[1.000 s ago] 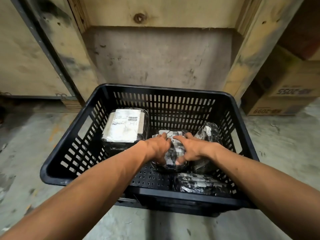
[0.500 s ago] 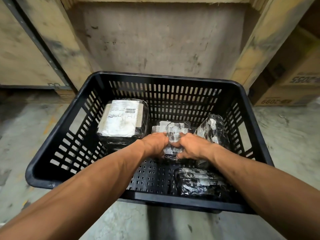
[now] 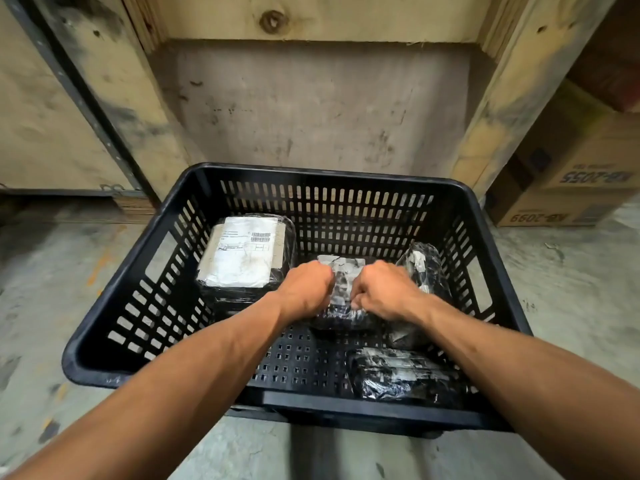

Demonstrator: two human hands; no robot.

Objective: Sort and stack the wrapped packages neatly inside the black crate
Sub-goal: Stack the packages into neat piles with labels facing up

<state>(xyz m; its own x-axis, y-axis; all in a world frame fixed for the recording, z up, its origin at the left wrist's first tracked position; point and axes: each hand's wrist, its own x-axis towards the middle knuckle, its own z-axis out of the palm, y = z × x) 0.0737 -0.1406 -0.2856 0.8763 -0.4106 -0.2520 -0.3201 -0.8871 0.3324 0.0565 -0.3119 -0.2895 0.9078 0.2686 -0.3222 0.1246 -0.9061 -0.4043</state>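
A: Both your hands are clamped on the middle package, left hand on its left side, right hand on its right, knuckles up, fingers curled over the top.

B: And your forearms reach straight in over the crate's near rim. Half a second ago your fists were almost touching; now they sit a little apart, with more of the white label showing between them.

A: That package is in the middle of the black crate, resting on the floor of it as far as you can tell.

B: Around it: the big labelled package on the left, a black-wrapped one leaning at the right wall, another lying flat at the near right corner.

A: Outside, cardboard boxes to the right.
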